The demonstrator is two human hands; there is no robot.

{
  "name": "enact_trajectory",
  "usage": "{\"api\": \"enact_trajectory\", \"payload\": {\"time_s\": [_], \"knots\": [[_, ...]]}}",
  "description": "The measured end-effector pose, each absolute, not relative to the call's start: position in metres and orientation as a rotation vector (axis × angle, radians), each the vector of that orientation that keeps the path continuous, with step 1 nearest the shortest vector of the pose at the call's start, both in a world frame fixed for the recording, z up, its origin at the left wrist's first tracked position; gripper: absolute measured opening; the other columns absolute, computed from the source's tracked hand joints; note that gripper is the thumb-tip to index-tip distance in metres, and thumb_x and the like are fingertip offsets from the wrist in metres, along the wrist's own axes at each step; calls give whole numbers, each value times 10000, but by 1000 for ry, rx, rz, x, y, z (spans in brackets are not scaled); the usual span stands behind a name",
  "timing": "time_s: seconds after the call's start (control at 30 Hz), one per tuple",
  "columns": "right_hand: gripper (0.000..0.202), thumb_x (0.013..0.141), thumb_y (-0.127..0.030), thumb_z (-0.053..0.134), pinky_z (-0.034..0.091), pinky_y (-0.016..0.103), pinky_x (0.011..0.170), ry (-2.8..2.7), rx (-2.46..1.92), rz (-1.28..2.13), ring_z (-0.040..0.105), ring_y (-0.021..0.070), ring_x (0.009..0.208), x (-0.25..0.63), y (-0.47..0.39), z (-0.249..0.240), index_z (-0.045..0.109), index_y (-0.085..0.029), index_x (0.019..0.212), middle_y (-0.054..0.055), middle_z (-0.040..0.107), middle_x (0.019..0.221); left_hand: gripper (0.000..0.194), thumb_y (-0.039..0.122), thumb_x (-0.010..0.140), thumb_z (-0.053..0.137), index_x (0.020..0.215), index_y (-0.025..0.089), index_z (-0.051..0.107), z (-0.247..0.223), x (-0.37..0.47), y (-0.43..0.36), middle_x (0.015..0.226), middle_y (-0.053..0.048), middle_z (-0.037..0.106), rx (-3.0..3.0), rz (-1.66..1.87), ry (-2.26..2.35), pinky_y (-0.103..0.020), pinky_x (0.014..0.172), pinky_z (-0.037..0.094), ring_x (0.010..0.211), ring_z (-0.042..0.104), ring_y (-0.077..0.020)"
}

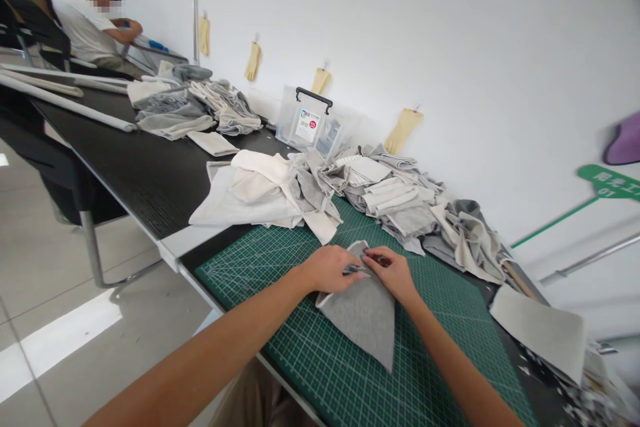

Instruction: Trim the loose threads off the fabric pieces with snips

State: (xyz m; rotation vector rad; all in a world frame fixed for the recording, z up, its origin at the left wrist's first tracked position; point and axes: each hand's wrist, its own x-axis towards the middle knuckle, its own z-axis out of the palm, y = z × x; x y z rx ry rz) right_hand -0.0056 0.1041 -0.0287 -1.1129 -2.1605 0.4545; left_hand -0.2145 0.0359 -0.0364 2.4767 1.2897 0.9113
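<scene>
The right hand (393, 271) pinches the far edge of the grey cloth (364, 320) between thumb and fingertips, at one o'clock from its middle; at eleven, the left hand (331, 268) curls over it, and we cannot tell whether it grips or only presses. The cloth lies on the mat (450, 327), one corner pointing towards five. We judge that the hands sit so close to steady that edge for fine work, and that the heap (400, 203) lies at one o'clock to be within reach. A bluish bit (351, 269) by the left hand and a reddish bit (383, 259) under the right are mostly covered; we cannot name them. The heap's layers hide one another, and the frame's bottom cuts off both forearms (215, 347).
</scene>
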Motion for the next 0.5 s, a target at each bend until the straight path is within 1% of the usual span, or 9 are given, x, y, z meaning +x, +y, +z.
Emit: {"api": "enact_trajectory", "payload": {"time_s": [0.13,0.27,0.37,0.5], "knots": [[202,819,-375,643,501,319,668,-2194,-1085,430,646,195,771,-7,106,-34,738,-205,870,75,713,896,330,453,907,510,1022,206,698,-36,-214,36,978,-71,733,2477,906,1267,-312,786,483,918,669,-245],[149,842,-289,601,479,324,728,-2276,-1058,383,627,197,826,-13,105,-34,731,-219,822,60,688,866,322,438,911,505,1035,206,690,-35,-215,35,985,-66,732,2475,898,1258,-313,791,480,913,668,-242],[143,835,-240,576,455,341,753,-2319,-1059,326,599,202,810,-18,106,-33,703,-212,775,54,660,816,304,426,908,509,1015,213,697,-35,-215,35,965,-62,736,2481,889,1261,-315,796,481,918,670,-245],[147,825,-219,537,449,333,713,-2353,-1067,303,569,193,738,-19,111,-31,657,-197,741,45,629,752,305,421,899,522,1041,219,701,-36,-216,35,1010,-61,734,2481,891,1275,-316,814,485,952,668,-248]]}}
